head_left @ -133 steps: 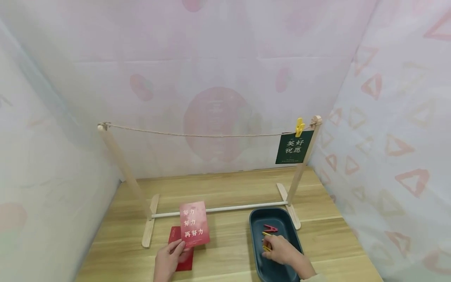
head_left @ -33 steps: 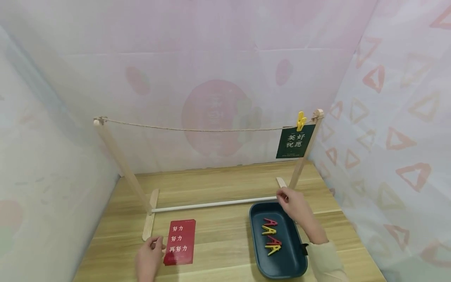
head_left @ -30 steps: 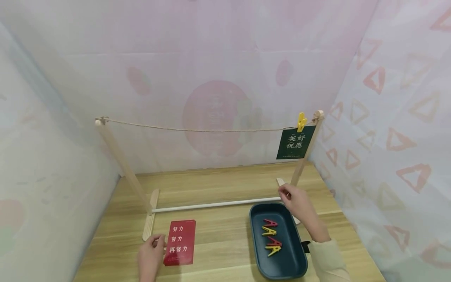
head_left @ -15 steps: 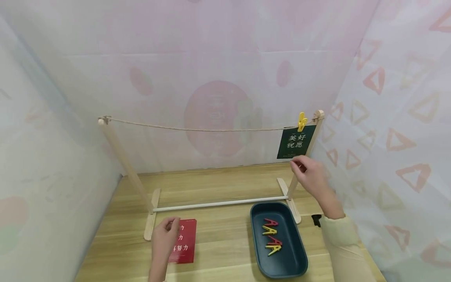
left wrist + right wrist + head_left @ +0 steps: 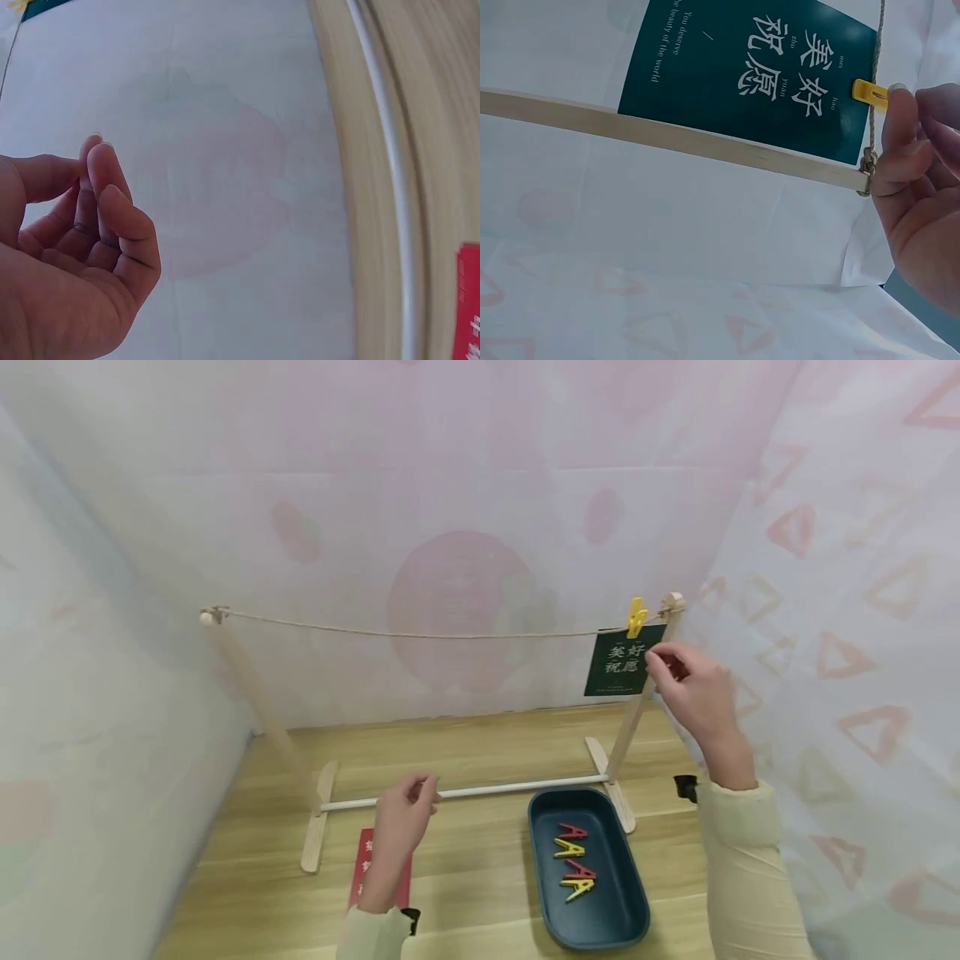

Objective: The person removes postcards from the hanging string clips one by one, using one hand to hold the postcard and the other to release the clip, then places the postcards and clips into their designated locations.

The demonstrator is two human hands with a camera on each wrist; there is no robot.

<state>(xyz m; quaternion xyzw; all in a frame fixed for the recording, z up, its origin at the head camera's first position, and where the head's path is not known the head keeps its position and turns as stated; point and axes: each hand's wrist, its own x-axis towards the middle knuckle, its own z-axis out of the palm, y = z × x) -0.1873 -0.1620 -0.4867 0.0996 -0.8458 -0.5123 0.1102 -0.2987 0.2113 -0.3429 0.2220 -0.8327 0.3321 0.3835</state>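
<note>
A green card [image 5: 611,664] with white characters hangs from the string [image 5: 450,637] at the right end, under a yellow clothespin [image 5: 637,618]. My right hand [image 5: 697,693] is raised in front of the right post, its fingers loosely curled with nothing between them. In the right wrist view its fingertips overlap the clothespin [image 5: 870,93]; touching cannot be told. My left hand [image 5: 403,814] hovers above the red cards [image 5: 360,864], hiding part of them. Its fingers curl softly toward the thumb and hold nothing, as the left hand [image 5: 97,232] shows in the left wrist view.
A dark blue tray [image 5: 600,927] on the wooden table [image 5: 480,902] holds several red and yellow clothespins [image 5: 573,847]. The wooden rack has a left post [image 5: 262,702], a right post [image 5: 626,735] and a white crossbar [image 5: 487,791]. Printed cloth walls surround the table.
The red card that my left hand held earlier now lies on the other. My right hand has left the tray, leaving the clothespins there. Both hands have risen, the right to the green card.
</note>
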